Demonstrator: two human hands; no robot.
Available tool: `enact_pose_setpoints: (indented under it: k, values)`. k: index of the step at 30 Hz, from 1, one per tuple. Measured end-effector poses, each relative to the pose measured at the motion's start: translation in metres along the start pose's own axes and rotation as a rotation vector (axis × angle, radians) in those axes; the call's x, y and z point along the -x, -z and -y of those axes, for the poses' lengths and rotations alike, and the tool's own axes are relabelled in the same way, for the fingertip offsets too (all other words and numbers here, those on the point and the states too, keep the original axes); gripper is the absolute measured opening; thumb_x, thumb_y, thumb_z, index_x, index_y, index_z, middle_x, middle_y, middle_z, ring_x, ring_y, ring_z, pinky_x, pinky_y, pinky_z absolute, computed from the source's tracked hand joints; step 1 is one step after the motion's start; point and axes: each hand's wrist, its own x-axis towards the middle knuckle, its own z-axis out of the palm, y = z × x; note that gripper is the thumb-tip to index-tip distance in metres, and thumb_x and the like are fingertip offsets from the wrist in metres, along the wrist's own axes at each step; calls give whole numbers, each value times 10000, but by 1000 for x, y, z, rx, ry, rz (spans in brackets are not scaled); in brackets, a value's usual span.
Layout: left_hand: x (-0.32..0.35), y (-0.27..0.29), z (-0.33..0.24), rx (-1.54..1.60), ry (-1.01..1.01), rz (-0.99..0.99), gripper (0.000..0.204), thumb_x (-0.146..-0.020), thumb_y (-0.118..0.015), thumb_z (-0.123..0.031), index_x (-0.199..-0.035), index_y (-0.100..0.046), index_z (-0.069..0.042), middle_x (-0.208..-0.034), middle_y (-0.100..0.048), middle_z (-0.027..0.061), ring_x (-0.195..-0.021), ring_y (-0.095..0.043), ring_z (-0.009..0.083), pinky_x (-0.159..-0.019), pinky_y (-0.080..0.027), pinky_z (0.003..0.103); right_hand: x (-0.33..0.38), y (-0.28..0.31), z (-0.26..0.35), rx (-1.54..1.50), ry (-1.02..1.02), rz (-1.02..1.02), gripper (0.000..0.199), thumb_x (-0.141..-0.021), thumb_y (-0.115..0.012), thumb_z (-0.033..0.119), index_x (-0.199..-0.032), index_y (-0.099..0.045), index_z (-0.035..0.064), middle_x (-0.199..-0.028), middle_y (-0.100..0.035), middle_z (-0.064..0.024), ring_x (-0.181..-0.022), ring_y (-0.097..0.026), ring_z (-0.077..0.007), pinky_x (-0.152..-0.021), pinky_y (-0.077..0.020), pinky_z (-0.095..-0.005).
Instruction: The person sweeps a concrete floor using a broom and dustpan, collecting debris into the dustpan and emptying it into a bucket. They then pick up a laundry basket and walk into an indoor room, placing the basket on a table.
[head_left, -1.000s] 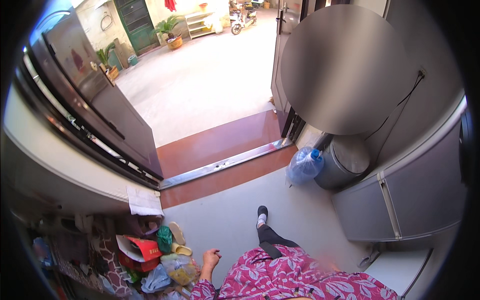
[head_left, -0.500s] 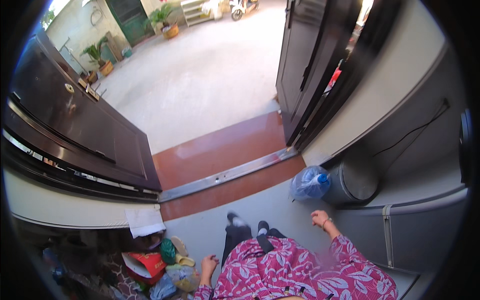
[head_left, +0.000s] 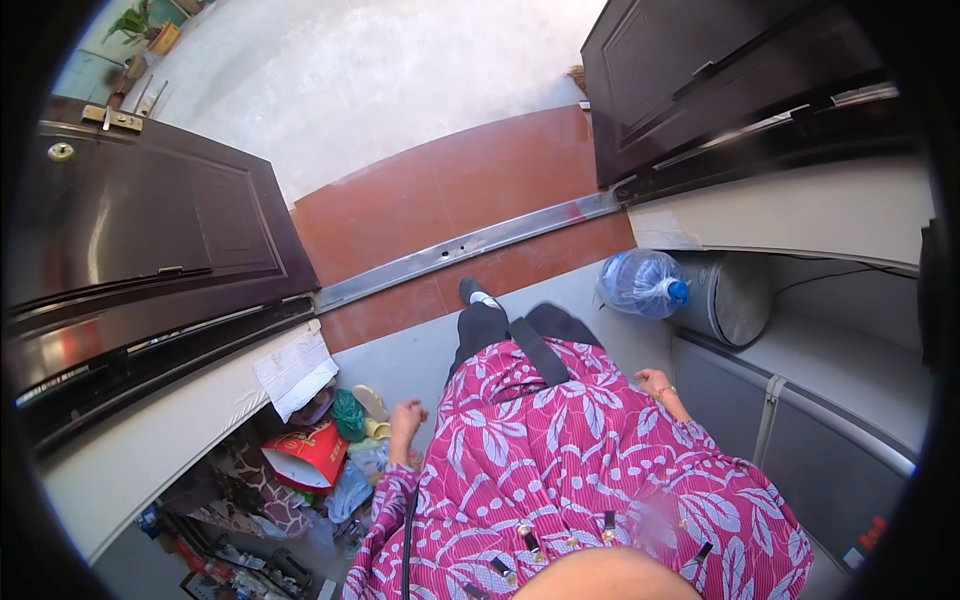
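Observation:
My left hand (head_left: 407, 422) hangs at my side with its fingers loosely curled, holding nothing that shows. Closest to it are light-coloured slippers (head_left: 374, 408) and a green plastic bag (head_left: 348, 415), both apart from it. On the other side, my right hand (head_left: 656, 384) is likewise curled and empty, with a band at the wrist. Beyond that hand stands a big clear water jug (head_left: 640, 283) with a blue cap, beside a grey cylindrical bin (head_left: 738, 298). One dark shoe (head_left: 472, 290) is on the reddish floor strip just inside the metal door sill (head_left: 440, 254).
Dark door leaves stand open at left (head_left: 170, 215) and right (head_left: 690, 80), with a pale yard (head_left: 400, 90) outside. A red paper bag (head_left: 308, 452) and several bags crowd the lower left. A grey panelled unit (head_left: 720, 405) lines the right side.
I have come nearer to the door sill, and the view has tipped further down. One foot is now on the red strip. Both hands have swung a little; neither has taken hold of anything.

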Motion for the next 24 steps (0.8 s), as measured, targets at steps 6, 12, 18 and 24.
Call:
enact_pose_setpoints:
  k: [6, 12, 18, 24]
  values:
    - [-57, 67, -66, 228, 40, -65, 333, -734, -402, 1, -1026, -562, 27, -760, -643, 138, -666, -621, 176, -605, -491, 276, 16, 10, 54, 64, -67, 10, 269, -692, -624, 166, -931, -627, 42, -878, -632, -144, -819, -604, -251, -729, -460, -306]
    - [-82, 78, -92, 186, -62, -27, 355, -753, -372, 60, -1073, -523, 29, -768, -634, 126, -668, -609, 162, -537, -463, 238, -7, 35, 117, 114, 62, -84, 196, -790, -527, 154, -920, -627, 47, -885, -625, -146, -841, -598, -281, -742, -461, -337]
    - [-85, 63, -111, 140, 63, 51, 350, -730, -401, 49, -1043, -556, 28, -831, -639, 139, -699, -619, 183, -616, -498, 260, -58, 66, 160, 123, 102, -38, 216, -795, -522, 158, -951, -619, 45, -899, -627, -143, -849, -603, -267, -743, -460, -324]
    - [-108, 58, -146, 73, 107, -25, 351, -735, -407, 30, -1058, -544, 38, -919, -619, 178, -726, -627, 219, -614, -511, 302, -122, 101, 178, 140, 140, 77, 237, -764, -540, 161, -966, -617, 64, -884, -631, -133, -831, -610, -249, -724, -462, -305]
